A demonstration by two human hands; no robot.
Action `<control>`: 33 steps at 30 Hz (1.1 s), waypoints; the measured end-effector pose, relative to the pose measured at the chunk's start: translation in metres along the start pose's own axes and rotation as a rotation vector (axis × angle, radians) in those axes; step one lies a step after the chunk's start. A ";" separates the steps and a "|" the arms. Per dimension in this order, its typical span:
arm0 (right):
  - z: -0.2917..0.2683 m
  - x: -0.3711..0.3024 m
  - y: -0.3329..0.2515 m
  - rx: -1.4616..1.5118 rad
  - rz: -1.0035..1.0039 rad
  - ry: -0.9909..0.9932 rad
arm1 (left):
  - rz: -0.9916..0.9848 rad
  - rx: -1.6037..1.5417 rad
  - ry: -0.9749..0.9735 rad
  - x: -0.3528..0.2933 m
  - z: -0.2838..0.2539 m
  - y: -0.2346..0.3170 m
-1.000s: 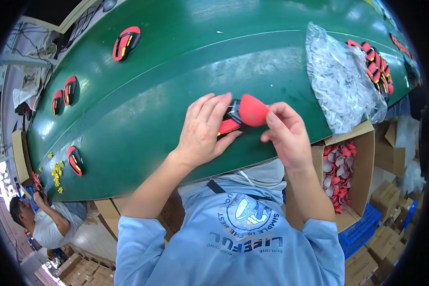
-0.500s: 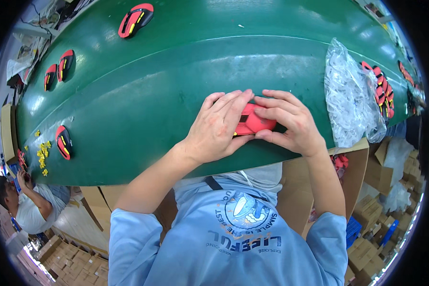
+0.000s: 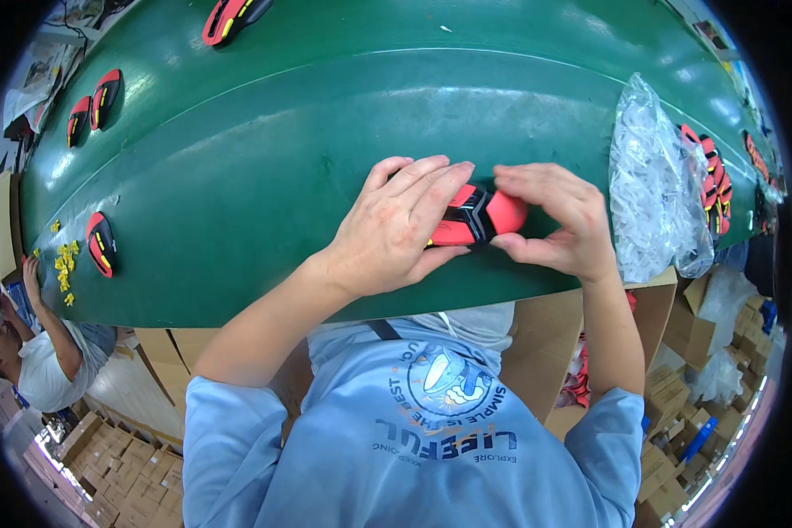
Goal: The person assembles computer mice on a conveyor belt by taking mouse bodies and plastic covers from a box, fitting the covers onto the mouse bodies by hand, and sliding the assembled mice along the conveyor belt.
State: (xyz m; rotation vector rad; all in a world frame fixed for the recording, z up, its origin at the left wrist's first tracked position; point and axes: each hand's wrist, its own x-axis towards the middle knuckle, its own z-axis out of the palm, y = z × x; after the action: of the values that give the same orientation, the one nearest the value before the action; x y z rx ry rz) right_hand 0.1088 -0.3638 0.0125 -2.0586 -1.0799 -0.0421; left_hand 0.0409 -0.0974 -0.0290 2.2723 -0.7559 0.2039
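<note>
Red-and-black mouse-shaped piece [image 3: 477, 216] lies at the green table's near side, in front of the person, between both hands. Left hand [image 3: 402, 224]: fingers close together over the top, thumb along the near edge, clamped on the piece and covering much of it. Right hand [image 3: 565, 216]: thumb and fingers apart, one on each side of the red rounded end; fingertips blurred, cannot tell whether they press on it. Just right of that hand, a clear plastic bag [image 3: 647, 180] of pale parts, partly hiding a heap of similar red-and-black pieces [image 3: 718, 189]. Off to the left, well apart: a pair side by side [image 3: 106, 99], a single one [image 3: 101, 245] nearer, small yellow parts [image 3: 64, 262] scattered beside it. Another piece [image 3: 232, 18] cut off by the top of view. Right forearm crosses an open cardboard box [image 3: 544, 339] below the table edge; red parts [image 3: 578, 378] show inside. Surface: smooth green table [image 3: 326, 114], glossy, a pale line running along it. Room: co-worker in a white shirt [image 3: 51, 380] at the far left, arms raised; brown cartons [image 3: 132, 471] massed on the floor at lower left, more cartons [image 3: 664, 405] at right.
</note>
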 end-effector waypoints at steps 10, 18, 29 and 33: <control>0.013 -0.017 0.000 -0.187 0.046 -0.135 | -0.009 -0.009 -0.006 0.000 -0.001 -0.001; 0.025 -0.037 0.001 -0.254 0.141 -0.077 | 0.331 0.173 -0.103 0.009 0.000 -0.001; 0.021 -0.023 -0.006 -0.192 0.147 -0.054 | 0.154 -0.028 -0.135 0.011 -0.010 -0.012; 0.017 -0.023 -0.001 -0.276 0.092 -0.024 | 0.129 -0.115 -0.096 0.010 -0.010 -0.013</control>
State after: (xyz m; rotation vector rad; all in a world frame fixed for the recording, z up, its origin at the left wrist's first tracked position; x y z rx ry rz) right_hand 0.0879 -0.3676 -0.0067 -2.3591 -1.0396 -0.1264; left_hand 0.0571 -0.0881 -0.0257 2.1386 -0.9414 0.1093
